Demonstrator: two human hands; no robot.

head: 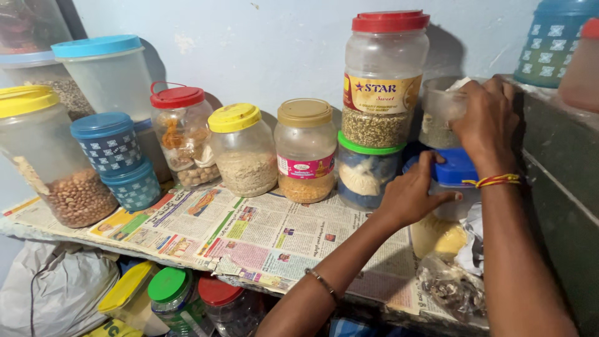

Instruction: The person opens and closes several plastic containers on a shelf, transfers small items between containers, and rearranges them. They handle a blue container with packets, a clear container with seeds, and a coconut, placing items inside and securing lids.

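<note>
Both my hands are at the right end of the pantry shelf, on two containers at the back corner.

From the left, the newspaper-lined shelf (187, 231) holds a yellow-lidded clear jar of brown nuts (47, 159), two stacked blue patterned tubs (118, 159) and a row of clear plastic jars, all closed. My left hand (412, 193) lies spread, palm down, on the blue lid of a clear plastic jar (458, 167), which is still shut. My right hand (490, 122) curls around the small lidless clear plastic tub (440, 112) against the pale wall; I judge it gripped but not yet lifted out. Room is tight: the tall red-lidded jar of seeds (384, 75) stands just left, the grey stone ledge (555, 156) close right, and only the shelf's front strip is free.
</note>
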